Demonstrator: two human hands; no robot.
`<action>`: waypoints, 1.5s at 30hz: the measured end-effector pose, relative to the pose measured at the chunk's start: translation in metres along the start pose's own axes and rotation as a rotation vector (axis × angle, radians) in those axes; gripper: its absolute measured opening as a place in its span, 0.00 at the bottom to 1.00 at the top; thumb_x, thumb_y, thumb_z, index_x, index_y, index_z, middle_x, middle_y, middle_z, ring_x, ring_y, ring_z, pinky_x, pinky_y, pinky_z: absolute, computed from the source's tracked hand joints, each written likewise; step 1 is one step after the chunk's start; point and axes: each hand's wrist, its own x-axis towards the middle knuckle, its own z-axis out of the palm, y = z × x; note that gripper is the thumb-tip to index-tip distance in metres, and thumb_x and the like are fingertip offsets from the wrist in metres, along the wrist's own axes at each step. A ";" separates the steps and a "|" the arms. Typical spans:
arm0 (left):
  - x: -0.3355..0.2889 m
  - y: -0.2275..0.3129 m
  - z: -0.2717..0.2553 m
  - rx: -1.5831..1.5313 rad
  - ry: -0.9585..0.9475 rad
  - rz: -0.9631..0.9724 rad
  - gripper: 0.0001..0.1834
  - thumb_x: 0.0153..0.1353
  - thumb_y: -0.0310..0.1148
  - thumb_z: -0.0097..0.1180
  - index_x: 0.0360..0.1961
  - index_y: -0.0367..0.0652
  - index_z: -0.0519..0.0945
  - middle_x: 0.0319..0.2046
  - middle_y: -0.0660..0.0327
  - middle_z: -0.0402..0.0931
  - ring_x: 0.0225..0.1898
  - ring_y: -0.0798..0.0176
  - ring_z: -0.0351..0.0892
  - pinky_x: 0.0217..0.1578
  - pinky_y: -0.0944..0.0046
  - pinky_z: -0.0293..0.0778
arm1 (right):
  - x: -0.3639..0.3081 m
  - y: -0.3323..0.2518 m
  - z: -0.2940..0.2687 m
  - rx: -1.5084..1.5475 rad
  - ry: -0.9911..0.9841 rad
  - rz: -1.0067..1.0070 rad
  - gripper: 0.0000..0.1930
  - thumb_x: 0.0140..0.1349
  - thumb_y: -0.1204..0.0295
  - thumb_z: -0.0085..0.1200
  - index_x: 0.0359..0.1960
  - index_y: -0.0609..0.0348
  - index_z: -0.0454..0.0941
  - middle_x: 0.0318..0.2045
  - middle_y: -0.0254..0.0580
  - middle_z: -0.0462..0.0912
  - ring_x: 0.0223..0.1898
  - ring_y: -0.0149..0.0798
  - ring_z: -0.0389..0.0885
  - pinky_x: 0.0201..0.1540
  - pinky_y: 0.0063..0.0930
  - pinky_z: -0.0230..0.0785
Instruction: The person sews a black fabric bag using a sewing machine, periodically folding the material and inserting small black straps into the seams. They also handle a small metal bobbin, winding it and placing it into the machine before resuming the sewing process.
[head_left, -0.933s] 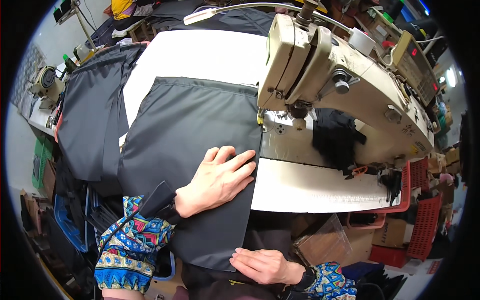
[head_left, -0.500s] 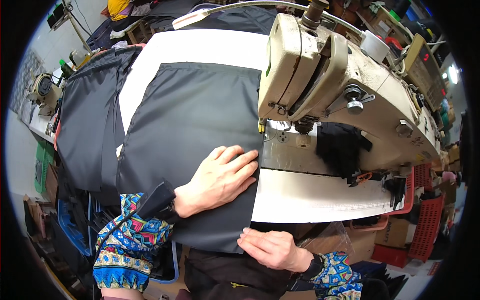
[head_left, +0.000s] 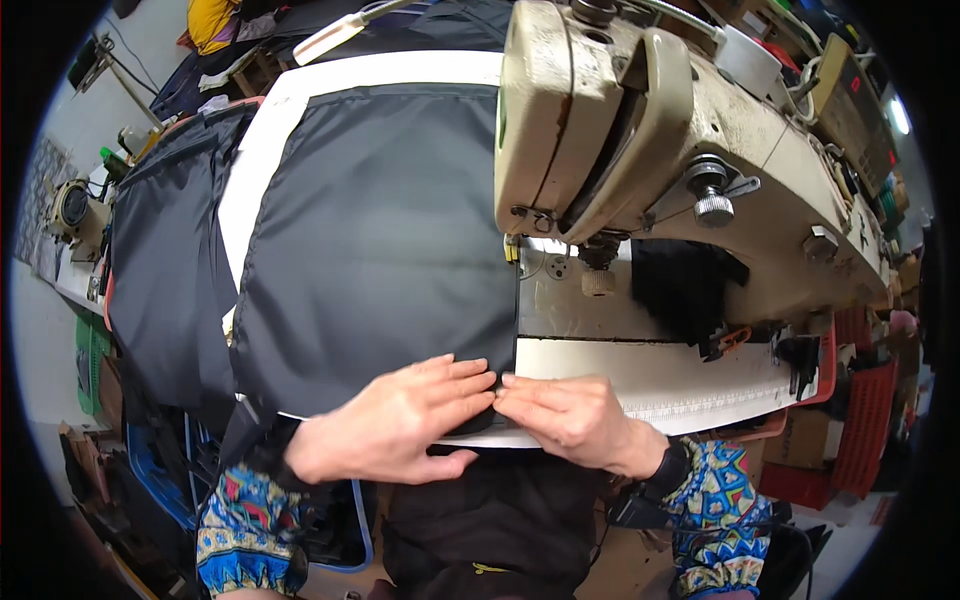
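A dark grey fabric panel lies across the white table, its right edge running under the head of a cream sewing machine. My left hand rests flat on the near right part of the panel, fingers stretched toward that edge. Close by, my right hand pinches the near right corner of the fabric between thumb and fingers. The fingertips of both hands almost meet. Beneath the machine head, the needle area is partly hidden.
More dark fabric panels hang over the table's left side. A bunch of black cloth sits under the machine arm, beside an orange-handled tool. Red baskets stand at the right, a blue basket at the lower left.
The panel has moved away from me, toward the far side. My left hand has slid nearer along it, and my right hand has risen with the corner to meet the left fingertips.
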 end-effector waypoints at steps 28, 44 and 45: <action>0.015 0.017 0.029 -0.759 0.413 -0.646 0.12 0.69 0.31 0.59 0.46 0.34 0.84 0.35 0.56 0.84 0.28 0.70 0.80 0.28 0.67 0.77 | 0.019 0.022 -0.045 -0.493 0.119 -0.076 0.10 0.50 0.75 0.59 0.36 0.59 0.82 0.32 0.38 0.81 0.37 0.41 0.81 0.43 0.40 0.73; -0.031 0.065 0.076 -1.331 0.569 -0.702 0.09 0.69 0.25 0.58 0.45 0.29 0.81 0.35 0.58 0.81 0.34 0.68 0.83 0.35 0.70 0.85 | -0.015 -0.078 -0.001 0.308 0.258 0.413 0.11 0.52 0.81 0.67 0.37 0.62 0.84 0.36 0.41 0.83 0.38 0.40 0.82 0.41 0.30 0.74; -0.032 0.068 0.074 -1.278 0.581 -0.662 0.09 0.69 0.25 0.58 0.45 0.28 0.81 0.36 0.57 0.80 0.34 0.67 0.84 0.35 0.69 0.85 | -0.013 -0.081 -0.003 0.430 0.286 0.567 0.08 0.55 0.81 0.66 0.37 0.63 0.83 0.38 0.43 0.84 0.39 0.41 0.84 0.42 0.30 0.75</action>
